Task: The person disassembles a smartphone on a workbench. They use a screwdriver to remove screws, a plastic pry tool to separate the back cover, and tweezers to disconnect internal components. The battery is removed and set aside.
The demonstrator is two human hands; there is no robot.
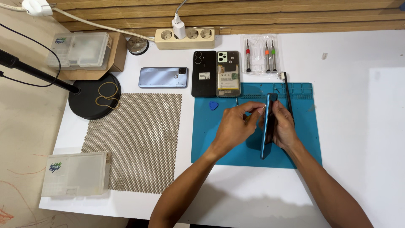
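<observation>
Head view, L to R. Far L: two translucent plastic parts boxes, one at rear on a cardboard box (80,50), one at the table's front corner (76,174). A black round stand base (86,105) carried a loop of rubber bands (107,93). Beside it lay a tan mesh mat (137,141) on the white table (358,126). Behind the mat: a blue-grey phone (163,77), face down; further back a cream power strip (184,39) w/ a white charger plugged in. Next R: a black phone (204,74) and an opened phone w/ internals exposed (228,74), side by side, touching the rear edge of the teal repair mat (219,139). A blue pick (214,105) sat on that mat near its rear L corner. Left hand (234,126) was closed in a pinch on a small metal pin-like tool (263,107), tip at the edge of a teal smartphone (266,126). The smartphone stood on its long edge over the mat's centre, gripped from the R side by the right hand (284,126), fingers wrapped round it. A black spudger (288,99) lay just behind the right hand. At rear, a clear pack of precision screwdrivers (261,55).
</observation>
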